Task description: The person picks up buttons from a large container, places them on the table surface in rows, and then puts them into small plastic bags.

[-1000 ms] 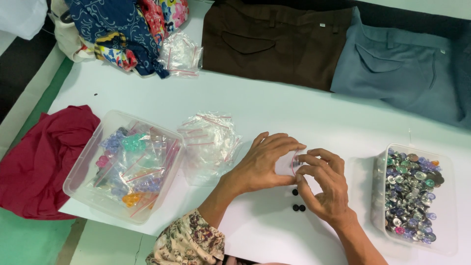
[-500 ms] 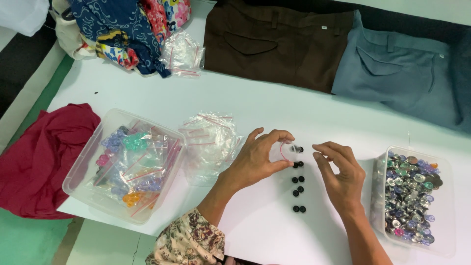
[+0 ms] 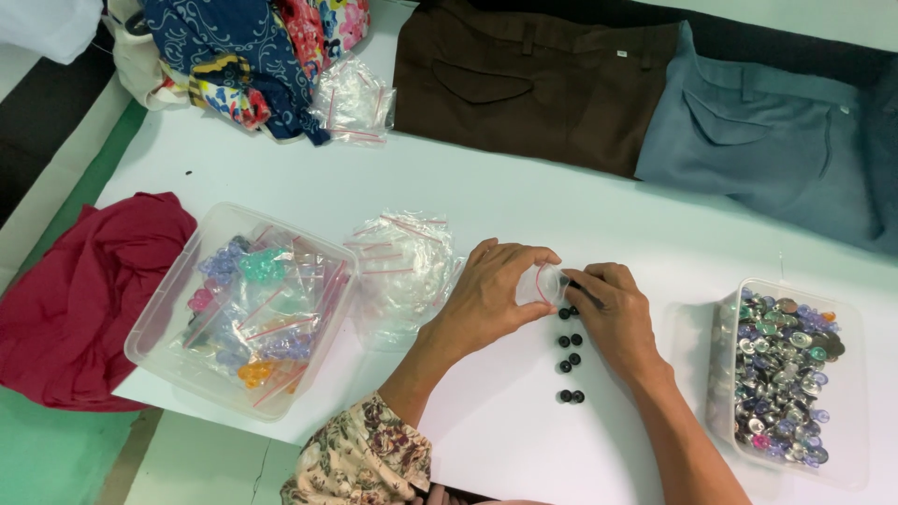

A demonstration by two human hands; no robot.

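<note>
On the white table (image 3: 524, 215), two hands meet over small black buttons (image 3: 570, 341).
Left hand (image 3: 491, 299) pinches a small clear bag (image 3: 545, 283); right hand (image 3: 617, 318) fingers are pressed together at its mouth, with brown trousers (image 3: 524, 84) and grey-blue trousers (image 3: 776, 150) beyond.

small clear bag (image 3: 545, 283) | pinched open, upright | black buttons (image 3: 569, 341) | paired column on table
</note>
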